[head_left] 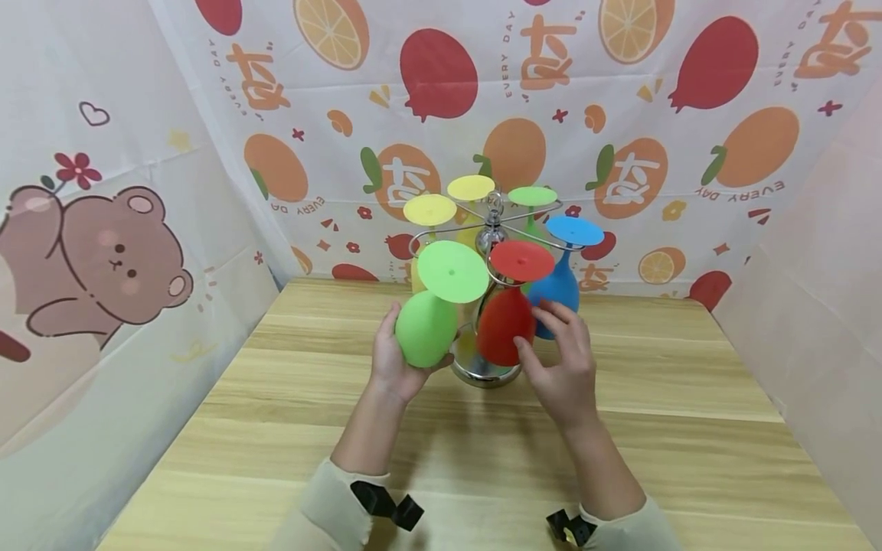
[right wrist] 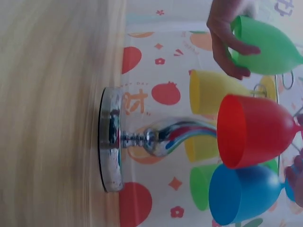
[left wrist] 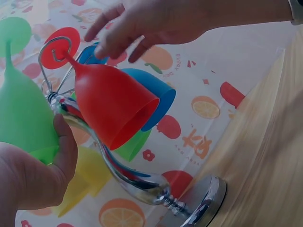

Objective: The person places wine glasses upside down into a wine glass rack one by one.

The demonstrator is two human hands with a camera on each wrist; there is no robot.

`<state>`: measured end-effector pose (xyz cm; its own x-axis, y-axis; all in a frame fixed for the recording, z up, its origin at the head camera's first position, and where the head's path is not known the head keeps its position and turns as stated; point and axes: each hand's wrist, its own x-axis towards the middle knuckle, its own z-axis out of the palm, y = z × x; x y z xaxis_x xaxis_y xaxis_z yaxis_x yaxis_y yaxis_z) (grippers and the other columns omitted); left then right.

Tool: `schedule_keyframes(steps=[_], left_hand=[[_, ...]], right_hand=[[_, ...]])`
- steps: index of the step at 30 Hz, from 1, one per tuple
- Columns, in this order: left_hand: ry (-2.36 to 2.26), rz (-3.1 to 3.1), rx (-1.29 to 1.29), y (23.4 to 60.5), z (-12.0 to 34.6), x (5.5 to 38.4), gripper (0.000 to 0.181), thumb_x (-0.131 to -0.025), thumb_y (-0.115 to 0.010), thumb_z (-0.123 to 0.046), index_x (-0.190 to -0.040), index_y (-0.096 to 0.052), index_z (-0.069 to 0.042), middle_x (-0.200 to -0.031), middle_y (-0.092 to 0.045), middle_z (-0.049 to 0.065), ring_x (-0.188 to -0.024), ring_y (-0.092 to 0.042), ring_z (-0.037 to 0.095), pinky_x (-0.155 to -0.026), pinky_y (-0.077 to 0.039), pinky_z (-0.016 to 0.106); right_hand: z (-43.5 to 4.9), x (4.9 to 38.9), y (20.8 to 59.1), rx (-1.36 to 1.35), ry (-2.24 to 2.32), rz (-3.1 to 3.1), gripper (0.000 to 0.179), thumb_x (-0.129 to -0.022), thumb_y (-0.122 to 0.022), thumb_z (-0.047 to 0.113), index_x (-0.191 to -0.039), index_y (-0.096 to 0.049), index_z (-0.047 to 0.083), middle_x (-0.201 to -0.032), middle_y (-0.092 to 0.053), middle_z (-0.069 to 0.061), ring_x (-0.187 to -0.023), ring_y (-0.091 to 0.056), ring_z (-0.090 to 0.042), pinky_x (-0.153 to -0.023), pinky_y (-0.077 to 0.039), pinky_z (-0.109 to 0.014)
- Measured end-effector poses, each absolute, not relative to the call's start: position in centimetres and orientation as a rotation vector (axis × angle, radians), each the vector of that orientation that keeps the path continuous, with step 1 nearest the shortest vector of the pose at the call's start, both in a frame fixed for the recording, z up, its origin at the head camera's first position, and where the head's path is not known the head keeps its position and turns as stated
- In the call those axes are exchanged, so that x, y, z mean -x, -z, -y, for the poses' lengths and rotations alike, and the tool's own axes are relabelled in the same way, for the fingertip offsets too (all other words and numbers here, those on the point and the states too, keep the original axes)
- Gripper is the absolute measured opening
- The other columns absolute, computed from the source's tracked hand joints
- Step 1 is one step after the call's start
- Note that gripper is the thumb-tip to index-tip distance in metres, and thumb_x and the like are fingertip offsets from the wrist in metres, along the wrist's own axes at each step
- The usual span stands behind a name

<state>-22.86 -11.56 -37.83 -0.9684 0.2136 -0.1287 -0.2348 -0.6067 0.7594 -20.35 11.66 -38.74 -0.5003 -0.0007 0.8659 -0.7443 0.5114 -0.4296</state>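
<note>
My left hand (head_left: pixel 394 361) grips the bowl of a light-green plastic goblet (head_left: pixel 423 330), mouth down with its round foot on top, at the front left of the chrome stand (head_left: pixel 485 376). A red goblet (head_left: pixel 505 329) hangs upside down by its stem from a wire loop of the stand. Beside it, my right hand (head_left: pixel 570 375) has loosely bent, spread fingers close to the red bowl, gripping nothing. In the left wrist view these fingers (left wrist: pixel 120 35) hover near the red stem. Behind the red one hangs a blue goblet (right wrist: pixel 236 194).
Two yellow goblets (right wrist: pixel 218 92) and another green goblet (right wrist: pixel 200 184) hang upside down at the back of the stand. It stands on a wood-grain table (head_left: pixel 661 428), near a fruit-print cloth (head_left: pixel 441 69) behind. A bear-print cloth (head_left: pixel 124 252) hangs on the left.
</note>
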Motion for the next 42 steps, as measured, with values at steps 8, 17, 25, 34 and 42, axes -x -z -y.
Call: schedule_keyframes(steps=[8, 17, 25, 34, 42], left_hand=[[-2.632, -1.222, 0.056, 37.6, 11.2, 22.7, 0.058, -0.100, -0.017, -0.062, -0.140, -0.046, -0.032, -0.129, -0.053, 0.006, -0.121, -0.052, 0.035, -0.089, -0.043, 0.049], [-2.646, -1.130, -0.040, 37.7, 11.0, 22.5, 0.060, -0.100, -0.016, -0.063, -0.144, -0.042, -0.032, -0.133, -0.052, 0.007, -0.114, -0.059, 0.029, -0.092, -0.049, 0.047], [-2.657, -1.086, -0.077, 37.5, 10.9, 22.2, 0.061, -0.100, -0.014, -0.062, -0.147, -0.036, -0.031, -0.137, -0.047, 0.006, -0.122, -0.050, 0.028, -0.099, -0.046, 0.052], [-2.660, -1.099, -0.046, 37.5, 10.6, 22.0, 0.059, -0.100, -0.013, -0.062, -0.146, -0.037, -0.034, -0.136, -0.046, 0.003, -0.119, -0.051, 0.021, -0.103, -0.042, 0.048], [-2.624, -1.115, -0.108, 37.5, 10.6, 22.1, 0.059, -0.101, -0.017, -0.062, -0.147, -0.035, -0.031, -0.141, -0.043, 0.004, -0.126, -0.047, 0.023, -0.102, -0.044, 0.044]], right_hand=[[-8.5, 19.4, 38.7, -0.744, -1.037, 1.667, 0.035, -0.090, -0.073, 0.024, -0.113, -0.067, -0.002, -0.111, -0.065, -0.019, -0.104, -0.060, -0.033, -0.096, -0.050, -0.019], [-4.8, 19.2, 38.3, -0.791, -1.201, 1.825, 0.067, -0.075, -0.085, 0.008, -0.135, -0.055, 0.002, -0.131, -0.056, -0.016, -0.120, -0.056, -0.028, -0.099, -0.051, -0.027], [-3.1, 19.6, 38.8, -0.754, -1.325, 2.007, 0.087, -0.079, -0.083, 0.017, -0.152, -0.036, 0.015, -0.148, -0.041, -0.012, -0.125, -0.051, -0.024, -0.089, -0.057, -0.041], [-2.3, 19.7, 39.4, -0.727, -1.349, 2.059, 0.096, -0.079, -0.083, 0.019, -0.156, -0.026, 0.021, -0.155, -0.033, -0.004, -0.140, -0.037, -0.021, -0.098, -0.053, -0.040], [-2.2, 20.0, 39.4, -0.740, -1.347, 1.988, 0.099, -0.075, -0.085, 0.010, -0.154, -0.025, 0.015, -0.152, -0.036, -0.006, -0.139, -0.036, -0.022, -0.099, -0.052, -0.043]])
